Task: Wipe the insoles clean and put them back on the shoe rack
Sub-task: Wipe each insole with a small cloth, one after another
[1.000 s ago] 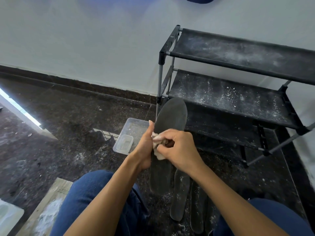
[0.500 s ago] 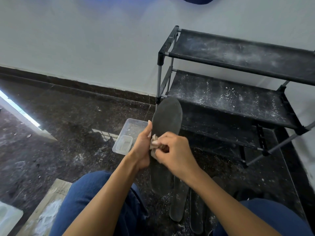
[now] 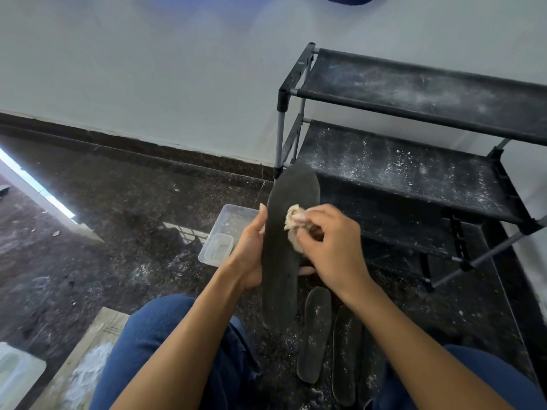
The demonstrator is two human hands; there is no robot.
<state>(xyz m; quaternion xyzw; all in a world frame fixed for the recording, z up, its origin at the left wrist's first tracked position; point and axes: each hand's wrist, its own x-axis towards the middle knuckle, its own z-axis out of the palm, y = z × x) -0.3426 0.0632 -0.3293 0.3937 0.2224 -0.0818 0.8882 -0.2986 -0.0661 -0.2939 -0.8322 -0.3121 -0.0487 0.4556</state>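
Wiping is under way: my left hand (image 3: 251, 247) holds the long dark grey foam insole (image 3: 288, 241) upright, my right hand (image 3: 328, 241) pinches a crumpled beige cloth (image 3: 291, 217) against it. Next I finish, then reach far right to the dusty black shoe rack (image 3: 414, 173).

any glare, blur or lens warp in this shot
Head view: a blown-out strip of daylight lies on the floor at left and reflects near the tub. Wide-angle warp bends the skirting and the rack. The right hand is slightly soft; the insole is sharp enough.
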